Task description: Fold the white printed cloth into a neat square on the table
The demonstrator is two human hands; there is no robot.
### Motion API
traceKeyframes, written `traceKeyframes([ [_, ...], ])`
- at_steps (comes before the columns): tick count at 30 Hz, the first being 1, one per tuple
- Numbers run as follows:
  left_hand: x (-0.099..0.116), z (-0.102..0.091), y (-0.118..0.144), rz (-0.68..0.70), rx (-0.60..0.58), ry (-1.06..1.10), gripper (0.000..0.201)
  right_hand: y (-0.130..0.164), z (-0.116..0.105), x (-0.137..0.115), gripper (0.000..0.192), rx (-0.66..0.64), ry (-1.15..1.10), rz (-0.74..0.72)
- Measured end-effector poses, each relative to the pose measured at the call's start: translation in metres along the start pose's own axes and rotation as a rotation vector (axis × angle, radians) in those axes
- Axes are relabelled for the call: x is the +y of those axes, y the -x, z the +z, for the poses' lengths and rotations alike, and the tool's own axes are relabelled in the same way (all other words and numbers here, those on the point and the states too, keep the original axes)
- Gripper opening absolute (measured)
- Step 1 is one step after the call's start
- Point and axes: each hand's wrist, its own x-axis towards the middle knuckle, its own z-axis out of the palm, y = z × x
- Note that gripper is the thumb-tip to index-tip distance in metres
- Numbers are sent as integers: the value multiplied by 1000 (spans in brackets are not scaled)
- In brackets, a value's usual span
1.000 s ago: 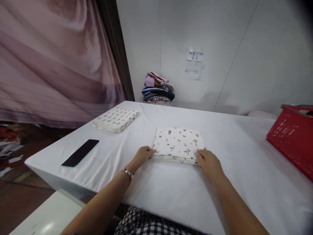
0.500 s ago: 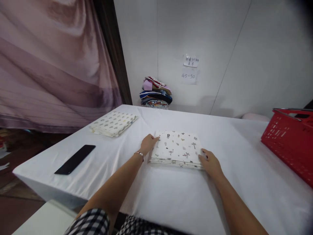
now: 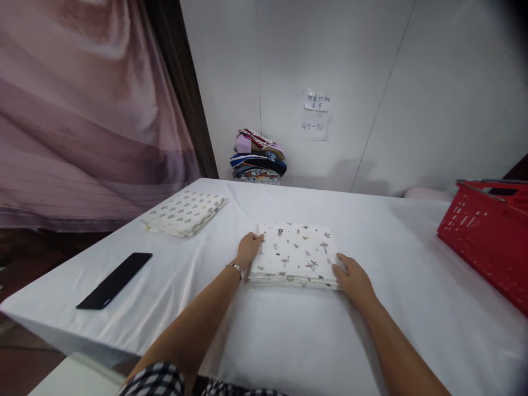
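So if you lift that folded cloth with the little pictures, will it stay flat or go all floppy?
The folded cloth would probably droop at its edges, since it is thin stacked layers. It likely feels light. Pushed, it may slide easily on the smooth white table cover, with the left hand and right hand at its sides.

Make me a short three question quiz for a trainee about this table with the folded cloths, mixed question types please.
1. True or false: both hands touch the folded printed cloth.
2. What lies nearest the table's left corner? A) black phone B) red basket C) clothes pile
3. Fill in: the second folded cloth lies to the ___ of the left hand.

Key: 1 true; the right hand is at its near right corner. 2 A, the black phone. 3 left.
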Motion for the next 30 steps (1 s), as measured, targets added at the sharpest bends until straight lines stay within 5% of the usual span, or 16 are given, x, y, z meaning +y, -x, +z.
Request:
traceKeyframes([
  [9,6,6,-24,-21,21,-114,26,-2,1,2,45,-39,20,21],
  [18,4,13,-16,-2,46,-165,23,-2,1,3,46,-40,-32,36],
  [30,5,15,-17,15,64,-243,25,-29,-8,7,50,-70,-120,303],
])
